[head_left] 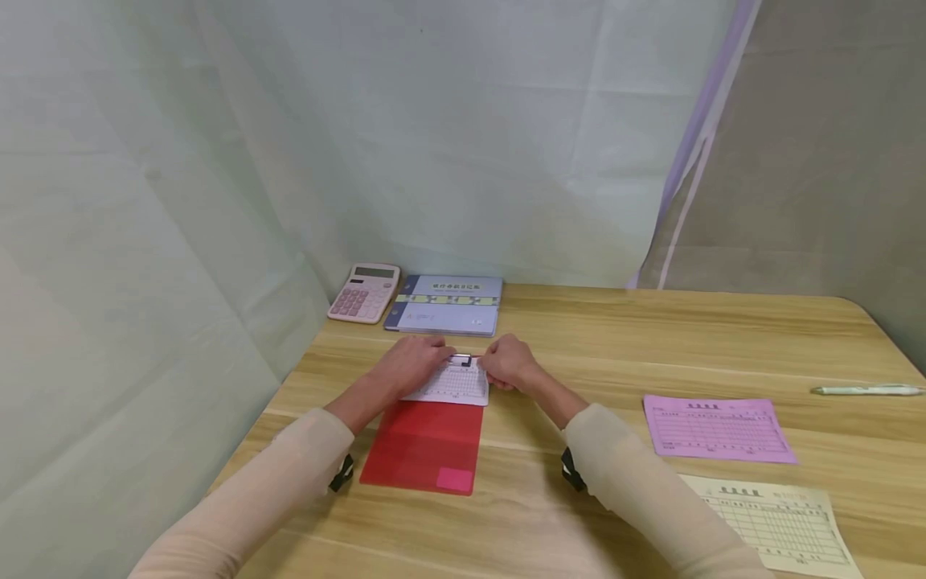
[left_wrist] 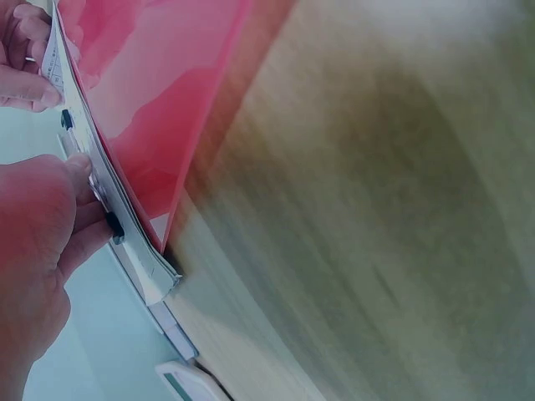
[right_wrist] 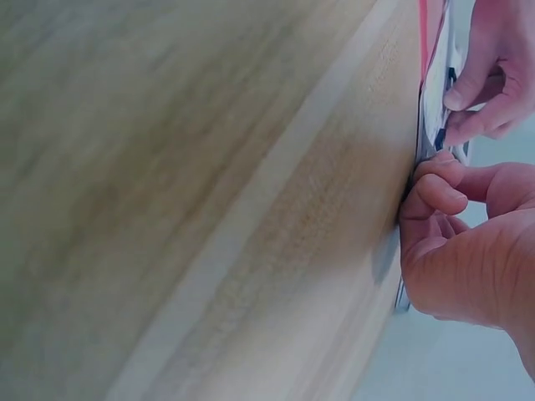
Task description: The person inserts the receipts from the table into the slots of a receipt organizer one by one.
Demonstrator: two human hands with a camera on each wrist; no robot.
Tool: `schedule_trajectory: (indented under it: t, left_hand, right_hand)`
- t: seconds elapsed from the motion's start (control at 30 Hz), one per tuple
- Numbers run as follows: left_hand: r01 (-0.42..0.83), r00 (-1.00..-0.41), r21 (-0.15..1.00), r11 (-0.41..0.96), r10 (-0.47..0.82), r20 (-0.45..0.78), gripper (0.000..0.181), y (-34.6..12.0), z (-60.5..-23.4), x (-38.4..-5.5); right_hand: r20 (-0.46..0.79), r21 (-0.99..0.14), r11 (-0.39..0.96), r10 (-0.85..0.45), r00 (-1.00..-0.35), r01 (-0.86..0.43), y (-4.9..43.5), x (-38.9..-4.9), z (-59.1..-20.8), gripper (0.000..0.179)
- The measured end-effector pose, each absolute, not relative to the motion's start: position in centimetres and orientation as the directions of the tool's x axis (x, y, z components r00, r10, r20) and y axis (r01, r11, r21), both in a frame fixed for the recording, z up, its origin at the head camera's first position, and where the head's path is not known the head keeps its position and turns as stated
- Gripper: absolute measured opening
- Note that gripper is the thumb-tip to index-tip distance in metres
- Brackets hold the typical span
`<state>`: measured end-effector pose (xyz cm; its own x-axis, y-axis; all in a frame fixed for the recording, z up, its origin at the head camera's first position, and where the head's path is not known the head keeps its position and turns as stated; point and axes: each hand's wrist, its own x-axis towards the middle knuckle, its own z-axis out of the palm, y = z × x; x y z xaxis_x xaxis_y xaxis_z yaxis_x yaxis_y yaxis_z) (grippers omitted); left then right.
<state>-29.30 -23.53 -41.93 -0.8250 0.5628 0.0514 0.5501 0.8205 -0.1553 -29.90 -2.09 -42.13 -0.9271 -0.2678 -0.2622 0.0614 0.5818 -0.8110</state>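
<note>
A red translucent clip folder [head_left: 423, 442] lies on the table with a white printed form [head_left: 459, 386] across its far end. At the form's top edge is a metal clip [head_left: 465, 359] with black ends. My left hand [head_left: 412, 362] pinches this clip between thumb and fingers, seen closer in the left wrist view, where the form's sheets [left_wrist: 150, 271] look like a thin stack. With curled fingers, my right hand [head_left: 510, 360] grips the top right corner of the form; the right wrist view shows that hand [right_wrist: 468, 242] close beside the clip. Fingers partly hide the corner.
Behind the hands lie a blue-grey account book [head_left: 448, 305] and a pink calculator [head_left: 365, 293]. To the right are a purple form [head_left: 716, 430], a cream form [head_left: 784, 523] partly under the right sleeve, and a white pen [head_left: 868, 390]. Pale cloth [head_left: 463, 137] hangs behind the table.
</note>
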Motion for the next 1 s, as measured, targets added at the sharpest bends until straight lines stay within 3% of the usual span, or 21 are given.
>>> schedule_trajectory:
  t: [0.4, 0.73, 1.0]
  left_hand:
    - [0.547, -0.829, -0.155, 0.823, 0.558, 0.038, 0.029, -23.5, -41.9, -29.2]
    - [0.528, -0.844, -0.118, 0.841, 0.535, 0.036, 0.03, -23.3, -41.6, -29.4]
    - [0.515, -0.854, -0.108, 0.85, 0.52, 0.021, 0.031, -23.4, -41.7, -29.3]
  right_hand:
    - [-0.257, -0.786, 0.615, -0.228, -0.939, 0.066, -2.5, -29.7, -42.1, 0.029]
    - [-0.091, -0.798, 0.603, -0.165, -0.982, -0.027, -1.6, -29.7, -42.0, 0.02]
    - [-0.224, -0.794, 0.608, -0.261, -0.939, 0.02, -1.3, -29.7, -41.3, 0.031]
